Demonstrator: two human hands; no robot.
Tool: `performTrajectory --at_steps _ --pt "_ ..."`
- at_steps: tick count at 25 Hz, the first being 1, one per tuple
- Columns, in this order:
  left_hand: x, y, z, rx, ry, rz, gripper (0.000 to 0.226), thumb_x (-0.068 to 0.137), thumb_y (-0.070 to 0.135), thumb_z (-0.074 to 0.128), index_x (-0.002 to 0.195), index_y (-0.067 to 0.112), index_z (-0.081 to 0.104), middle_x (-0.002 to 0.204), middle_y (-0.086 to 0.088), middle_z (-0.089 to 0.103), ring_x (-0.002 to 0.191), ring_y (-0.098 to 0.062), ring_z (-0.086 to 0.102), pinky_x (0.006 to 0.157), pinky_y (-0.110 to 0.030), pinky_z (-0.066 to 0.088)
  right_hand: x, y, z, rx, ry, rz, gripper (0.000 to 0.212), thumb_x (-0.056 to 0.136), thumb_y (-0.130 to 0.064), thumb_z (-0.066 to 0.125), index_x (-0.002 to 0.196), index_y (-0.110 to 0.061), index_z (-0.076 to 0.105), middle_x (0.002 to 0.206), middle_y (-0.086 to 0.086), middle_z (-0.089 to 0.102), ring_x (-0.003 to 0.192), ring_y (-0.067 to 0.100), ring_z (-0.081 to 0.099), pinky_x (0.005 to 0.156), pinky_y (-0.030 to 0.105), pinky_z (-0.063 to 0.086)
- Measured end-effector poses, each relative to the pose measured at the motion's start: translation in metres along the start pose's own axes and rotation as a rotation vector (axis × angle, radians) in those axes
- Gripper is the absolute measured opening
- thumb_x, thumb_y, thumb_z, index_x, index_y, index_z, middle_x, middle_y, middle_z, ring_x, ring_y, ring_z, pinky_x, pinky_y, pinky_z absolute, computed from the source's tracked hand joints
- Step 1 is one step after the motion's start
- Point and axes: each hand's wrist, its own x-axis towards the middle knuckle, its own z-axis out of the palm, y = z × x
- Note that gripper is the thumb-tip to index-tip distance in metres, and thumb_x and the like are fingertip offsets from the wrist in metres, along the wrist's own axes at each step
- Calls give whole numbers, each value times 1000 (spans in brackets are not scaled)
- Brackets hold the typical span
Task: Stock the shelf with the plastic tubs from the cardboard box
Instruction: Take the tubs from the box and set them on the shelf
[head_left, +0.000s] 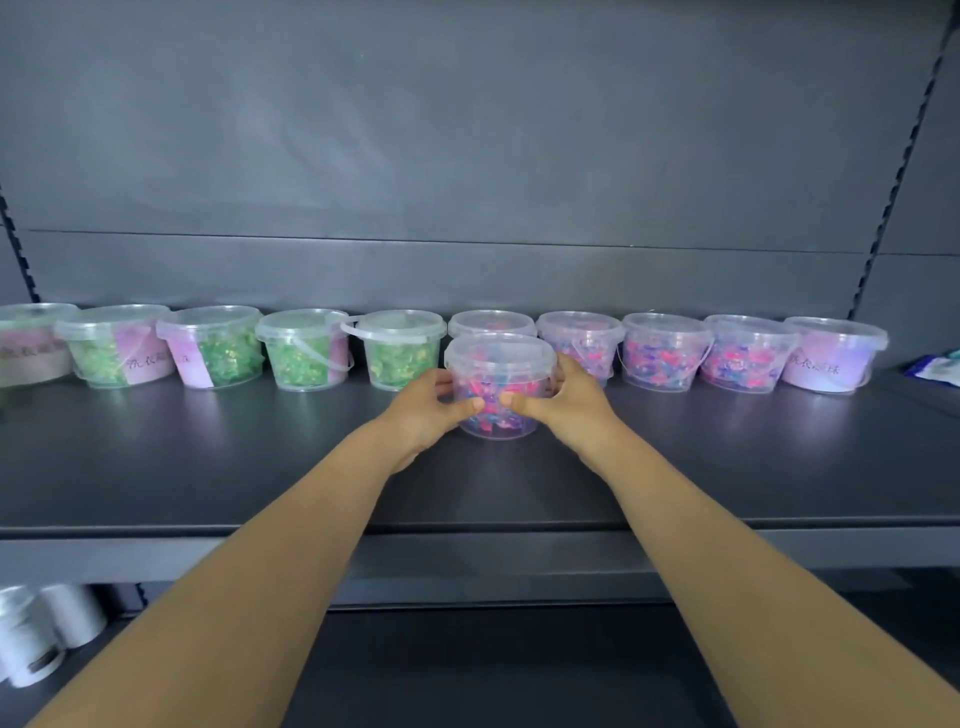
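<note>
The pink-and-blue tub (500, 387) is gripped on both sides by the left hand (423, 410) and right hand (563, 400). It's mid-shelf (208, 467), just in front of the far line: green tubs (306, 351) left, purple-pink tubs (660, 353) right. That line looks full, so I'd guess a second row starts now. The cardboard box isn't visible.

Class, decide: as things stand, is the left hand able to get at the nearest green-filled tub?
Probably yes: the green-filled tub stands just beyond the left hand, nothing between, though that hand grips the held tub.
</note>
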Motion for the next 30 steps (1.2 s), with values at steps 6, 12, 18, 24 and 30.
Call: performTrajectory --at_steps 6,12,18,24,30 --pt "1 -2 -4 13 -6 3 57 84 15 67 133 4 40 131 -8 51 123 -20 50 107 -40 43 8 6 2 -33 4 27 65 68 -22 83 124 -12 51 118 -3 61 108 13 60 86 27 52" --pt "-6 3 -12 329 -17 48 42 88 27 62 124 8 50 116 -5 61 105 -19 58 96 -30 45 3 -11 0 -299 -11 41 62 67 -29 83 122 -14 58 116 -1 65 107 17 61 94 35 51" --pt "-41 12 -55 907 -123 241 33 91 29 56 116 8 57 118 -6 61 108 -22 56 92 -28 42 -33 -47 -12 -924 -65 2 47 77 -38 69 114 -12 59 115 6 63 109 23 58 91 39 51" --pt "-107 38 -129 1370 -63 347 33 95 33 44 113 7 55 119 -13 54 112 -30 52 90 -40 47 -100 -114 -6 -1486 -180 33 55 84 -51 57 125 -14 52 125 9 53 118 27 47 85 35 40" --pt "-186 56 -175 1337 13 417 40 95 34 43 120 5 55 123 -15 54 117 -32 49 94 -41 45 -184 -171 23 -1443 -70 37 53 84 -50 56 123 -14 54 121 8 56 113 27 50 78 33 39"
